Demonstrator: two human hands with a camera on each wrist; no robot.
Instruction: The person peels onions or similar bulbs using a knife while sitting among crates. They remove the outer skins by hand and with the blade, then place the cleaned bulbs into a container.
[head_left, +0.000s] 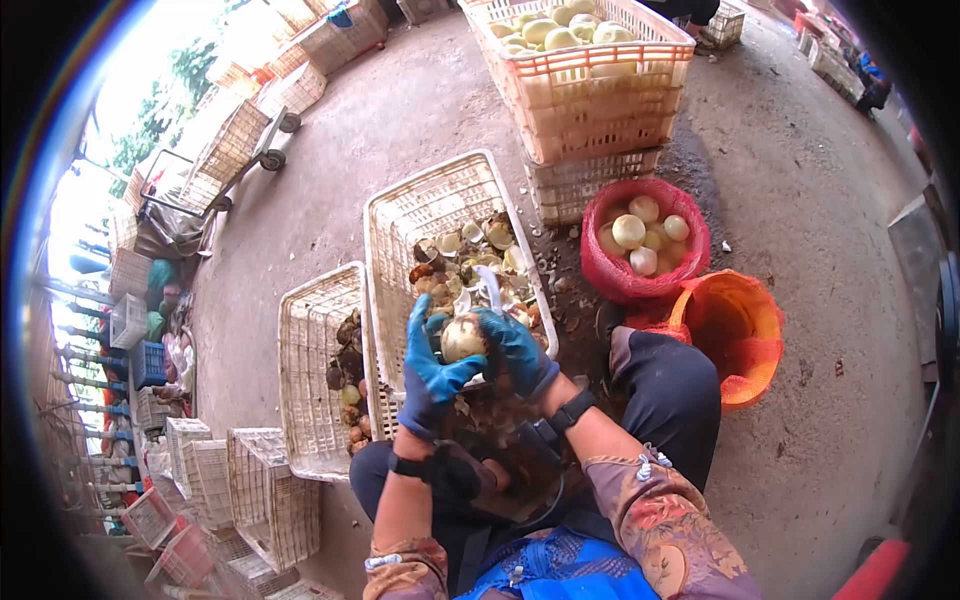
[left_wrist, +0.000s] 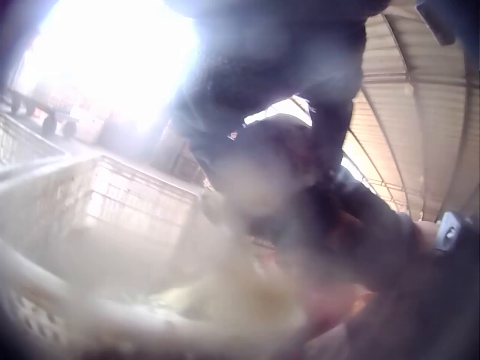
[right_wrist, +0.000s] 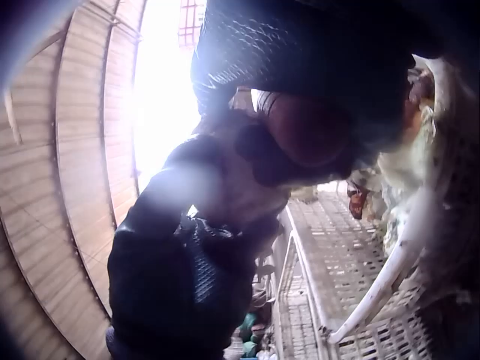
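In the head view, my left hand (head_left: 432,368) in a blue glove grips an onion (head_left: 463,338) with its fingers on one side and thumb below. The onion is pale with brown, stained patches. My right hand (head_left: 512,348), also blue-gloved, curls close against the onion's right side. A pale curved blade (head_left: 488,288) sticks up from that hand, over the crate. In the right wrist view a rounded reddish-brown piece (right_wrist: 307,135) shows under the dark glove. The left wrist view is blurred and hazy.
Beneath the hands a white crate (head_left: 385,215) holds peels and scraps; another crate (head_left: 300,330) with onions stands left. Peeled onions (head_left: 629,232) lie in a red mesh-lined container (head_left: 600,275). An orange bucket (head_left: 755,360) sits beside my knee. Stacked crates (head_left: 590,110) of pale onions rise ahead.
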